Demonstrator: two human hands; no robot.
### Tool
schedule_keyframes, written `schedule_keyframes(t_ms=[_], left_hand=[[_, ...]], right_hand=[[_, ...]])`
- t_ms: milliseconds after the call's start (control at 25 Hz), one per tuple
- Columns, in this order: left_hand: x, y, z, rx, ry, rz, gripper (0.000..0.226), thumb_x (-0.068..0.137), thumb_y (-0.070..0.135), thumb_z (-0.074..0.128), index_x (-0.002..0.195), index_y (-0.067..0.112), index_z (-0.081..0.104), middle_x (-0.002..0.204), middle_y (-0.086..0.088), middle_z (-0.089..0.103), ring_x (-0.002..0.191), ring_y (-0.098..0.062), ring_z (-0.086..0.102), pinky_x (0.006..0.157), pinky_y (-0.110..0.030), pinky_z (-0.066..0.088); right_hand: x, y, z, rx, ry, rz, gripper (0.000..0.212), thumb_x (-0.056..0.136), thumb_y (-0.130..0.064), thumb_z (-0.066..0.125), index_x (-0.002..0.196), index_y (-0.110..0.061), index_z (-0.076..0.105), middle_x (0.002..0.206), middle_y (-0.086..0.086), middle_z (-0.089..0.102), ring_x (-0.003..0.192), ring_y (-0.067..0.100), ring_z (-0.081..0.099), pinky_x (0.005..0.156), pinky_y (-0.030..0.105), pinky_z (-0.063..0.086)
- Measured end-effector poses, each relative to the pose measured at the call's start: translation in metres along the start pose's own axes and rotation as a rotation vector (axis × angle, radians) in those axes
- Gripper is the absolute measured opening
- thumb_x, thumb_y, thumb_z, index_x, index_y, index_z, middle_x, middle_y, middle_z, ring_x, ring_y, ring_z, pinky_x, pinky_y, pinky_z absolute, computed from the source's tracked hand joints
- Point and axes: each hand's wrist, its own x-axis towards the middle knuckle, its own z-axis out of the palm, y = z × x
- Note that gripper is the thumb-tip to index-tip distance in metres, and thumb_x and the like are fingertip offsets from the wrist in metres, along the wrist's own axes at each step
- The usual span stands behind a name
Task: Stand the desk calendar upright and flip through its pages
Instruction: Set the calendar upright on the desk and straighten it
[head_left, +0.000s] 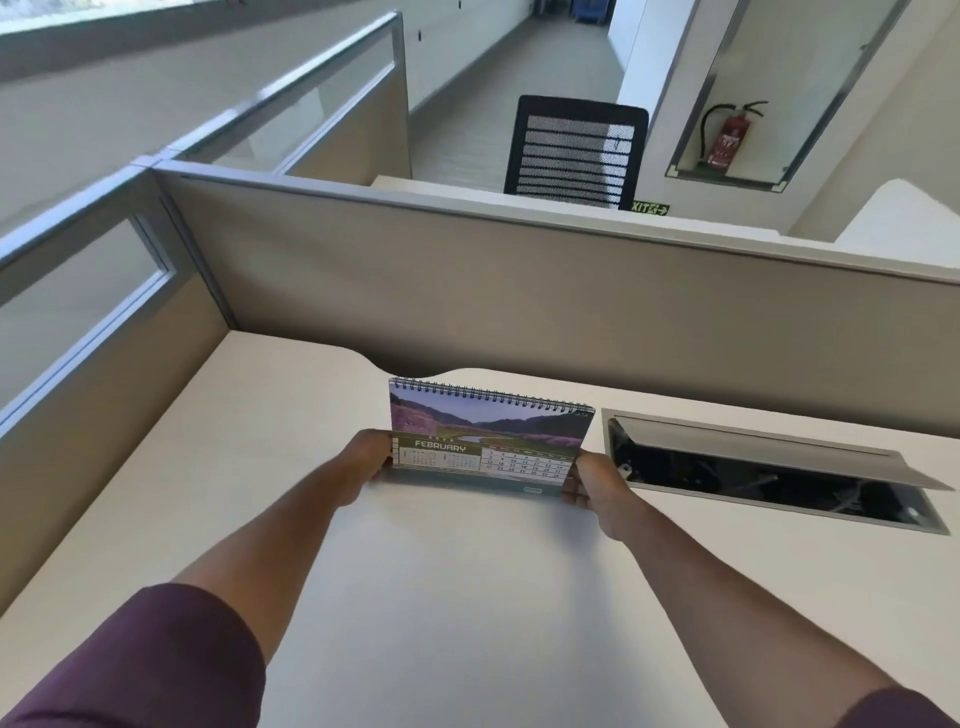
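Calendar: the desk calendar (488, 441) stood upright on the white desk (467, 597), just above the frame's centre, its spiral binding on top and the page headed FEBRUARY facing the camera, under a landscape photo.
Left hand: the left hand (366, 460) was closed on the calendar's lower left edge, at the calendar's 9 o'clock, fingers wrapped behind the card.
Right hand: the right hand (597, 486) pinched the lower right corner, at the calendar's 4 o'clock, thumb in front.
Sleeves: dark maroon sleeves (156, 660) showed at the 7 and 5 o'clock corners of the view.
Cable hatch: an open cable hatch (769, 467) lay in the desk at the calendar's 3 o'clock, just beside the right hand, its lid tilted up.
Partition: a beige partition (519, 291) ran behind the calendar at 12 o'clock.
Beyond: a black mesh chair (576, 150) stood past the partition at 12 o'clock, and a red fire extinguisher (727, 137) in a wall niche at 1 o'clock.
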Motion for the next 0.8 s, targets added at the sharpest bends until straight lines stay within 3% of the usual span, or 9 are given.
schedule_keyframes(t_ms=[160, 280, 400, 640, 800], left_hand=[[0.01, -0.008, 0.002, -0.015, -0.032, -0.014, 0.036, 0.095, 0.011, 0.037, 0.082, 0.014, 0.07, 0.083, -0.011, 0.071, 0.073, -0.023, 0.057, 0.06, -0.028, 0.037], [0.013, -0.012, 0.001, -0.093, -0.076, -0.007, 0.034, 0.096, 0.011, 0.041, 0.093, 0.011, 0.075, 0.101, -0.013, 0.076, 0.095, -0.027, 0.069, 0.086, -0.034, 0.054], [0.014, -0.015, 0.001, -0.152, -0.095, 0.012, 0.036, 0.097, 0.008, 0.04, 0.101, 0.011, 0.076, 0.109, -0.013, 0.076, 0.104, -0.027, 0.071, 0.099, -0.037, 0.054], [0.014, -0.017, 0.006, -0.205, -0.082, 0.034, 0.04, 0.098, 0.003, 0.035, 0.106, 0.01, 0.074, 0.114, -0.014, 0.074, 0.11, -0.029, 0.068, 0.1, -0.038, 0.053], [0.017, -0.017, 0.006, -0.18, -0.067, 0.021, 0.044, 0.097, 0.004, 0.032, 0.098, 0.02, 0.073, 0.114, -0.01, 0.074, 0.1, -0.024, 0.064, 0.075, -0.028, 0.048]], right_hand=[[0.007, 0.008, 0.0, 0.04, 0.032, -0.02, 0.026, 0.098, -0.017, 0.051, 0.085, -0.015, 0.073, 0.078, 0.004, 0.078, 0.072, 0.02, 0.069, 0.068, 0.031, 0.057], [0.011, 0.008, 0.001, 0.059, 0.04, -0.017, 0.025, 0.097, -0.019, 0.052, 0.087, -0.015, 0.074, 0.076, 0.003, 0.078, 0.071, 0.019, 0.069, 0.068, 0.031, 0.058], [0.011, 0.007, 0.001, 0.073, 0.035, -0.011, 0.025, 0.098, -0.021, 0.053, 0.085, -0.015, 0.073, 0.075, 0.002, 0.078, 0.069, 0.018, 0.069, 0.07, 0.031, 0.059], [0.007, 0.008, -0.001, 0.118, 0.024, -0.009, 0.024, 0.098, -0.019, 0.052, 0.086, -0.015, 0.073, 0.077, 0.003, 0.078, 0.072, 0.018, 0.069, 0.071, 0.031, 0.059], [0.008, 0.007, 0.0, 0.123, 0.031, -0.016, 0.024, 0.096, -0.019, 0.053, 0.083, -0.015, 0.073, 0.074, 0.002, 0.078, 0.07, 0.017, 0.07, 0.068, 0.029, 0.058]])
